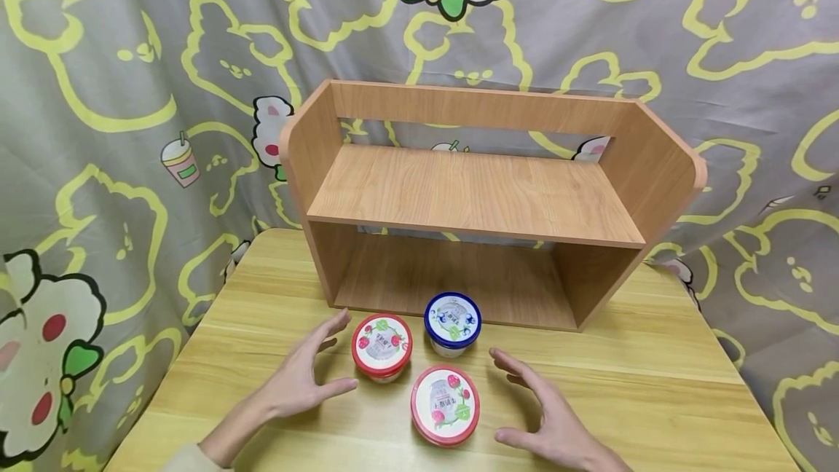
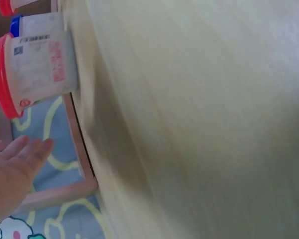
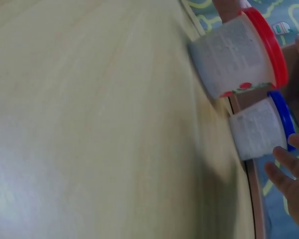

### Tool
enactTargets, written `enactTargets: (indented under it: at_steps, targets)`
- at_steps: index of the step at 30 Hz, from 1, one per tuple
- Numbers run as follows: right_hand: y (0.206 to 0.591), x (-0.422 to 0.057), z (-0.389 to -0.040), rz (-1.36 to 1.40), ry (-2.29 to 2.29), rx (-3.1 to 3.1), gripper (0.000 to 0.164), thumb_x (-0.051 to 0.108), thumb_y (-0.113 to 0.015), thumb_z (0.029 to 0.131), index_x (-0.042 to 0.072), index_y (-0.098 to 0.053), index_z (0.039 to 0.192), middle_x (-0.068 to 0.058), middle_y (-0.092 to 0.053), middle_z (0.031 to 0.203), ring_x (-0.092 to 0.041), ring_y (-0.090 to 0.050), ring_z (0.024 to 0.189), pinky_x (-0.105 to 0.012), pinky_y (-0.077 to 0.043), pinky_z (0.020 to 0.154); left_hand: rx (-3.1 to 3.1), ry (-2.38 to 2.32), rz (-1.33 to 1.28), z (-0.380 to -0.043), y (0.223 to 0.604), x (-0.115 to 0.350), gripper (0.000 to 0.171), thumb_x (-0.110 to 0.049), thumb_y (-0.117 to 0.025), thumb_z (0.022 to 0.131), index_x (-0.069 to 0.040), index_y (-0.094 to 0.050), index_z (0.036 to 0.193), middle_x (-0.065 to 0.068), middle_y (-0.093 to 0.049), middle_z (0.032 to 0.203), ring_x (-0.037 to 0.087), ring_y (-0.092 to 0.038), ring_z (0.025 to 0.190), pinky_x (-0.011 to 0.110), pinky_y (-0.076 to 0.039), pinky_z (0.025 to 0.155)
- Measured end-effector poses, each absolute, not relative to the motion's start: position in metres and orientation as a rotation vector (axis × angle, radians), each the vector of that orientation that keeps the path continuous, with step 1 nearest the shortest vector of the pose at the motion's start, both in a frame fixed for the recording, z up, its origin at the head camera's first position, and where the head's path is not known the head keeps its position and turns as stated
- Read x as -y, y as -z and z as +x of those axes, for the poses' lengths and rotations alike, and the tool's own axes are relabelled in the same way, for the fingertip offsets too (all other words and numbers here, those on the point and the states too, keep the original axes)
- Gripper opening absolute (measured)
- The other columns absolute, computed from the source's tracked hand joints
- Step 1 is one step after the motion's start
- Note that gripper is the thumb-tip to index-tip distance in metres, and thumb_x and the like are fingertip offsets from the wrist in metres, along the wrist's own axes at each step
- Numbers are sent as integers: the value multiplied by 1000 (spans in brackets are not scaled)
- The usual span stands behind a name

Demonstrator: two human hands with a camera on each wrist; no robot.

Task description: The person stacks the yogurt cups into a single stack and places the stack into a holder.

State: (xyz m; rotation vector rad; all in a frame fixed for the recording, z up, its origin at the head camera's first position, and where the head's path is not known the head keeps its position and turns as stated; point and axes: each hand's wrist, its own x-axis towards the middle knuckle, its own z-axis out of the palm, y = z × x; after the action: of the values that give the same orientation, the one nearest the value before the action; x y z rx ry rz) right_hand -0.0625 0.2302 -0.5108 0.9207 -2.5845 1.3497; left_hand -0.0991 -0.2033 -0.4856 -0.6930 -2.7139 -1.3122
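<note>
Three lidded plastic tubs stand upright on the wooden table. Two have red lids with strawberry prints: one red-lidded tub [image 1: 382, 346] at the left, another red-lidded tub [image 1: 445, 405] nearer the front. Behind them is a smaller blue-lidded tub [image 1: 452, 323] with blueberry prints. My left hand [image 1: 304, 374] hovers beside the left red tub, thumb and fingers spread apart, holding nothing. To the right of the tubs, my right hand [image 1: 547, 414] is likewise spread and holds nothing. In the right wrist view its fingers overlap the edge of the blue lid [image 3: 283, 119].
A two-tier wooden shelf [image 1: 475, 195] stands at the back of the table [image 1: 262, 297], its lower front edge just behind the blue-lidded tub. Grey curtains [image 1: 216, 93] with yellow cartoon outlines hang behind and at both sides.
</note>
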Motion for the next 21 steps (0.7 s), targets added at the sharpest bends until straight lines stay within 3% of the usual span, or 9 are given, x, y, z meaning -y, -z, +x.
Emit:
enactTargets:
  at_steps: [8,15,21]
  targets:
    - [517,-216,-61,951,-1485,2608,98,22,-92,82,14,-37,162,-19,-51,160,-16,-55,145,-34,-55,112,2736,1452,-683,-103,489,196,107,-28,-94,78,-8,-32,163,21,-48,162,37,-51,148,52,-53,114]
    - [525,-206,-60,1023,-1589,2563,99,20,-93,81,7,-36,162,-25,-51,158,-20,-55,145,-32,-51,117,2771,1496,-664,-109,494,193,116,-36,-96,76,-4,-28,164,19,-49,160,39,-51,147,53,-51,115]
    - [527,-200,-60,1027,-1637,2569,98,22,-92,82,8,-37,162,-18,-53,158,-10,-54,144,-29,-51,117,2772,1536,-655,-112,496,190,115,-33,-95,77,-1,-27,164,21,-49,159,42,-54,143,53,-52,113]
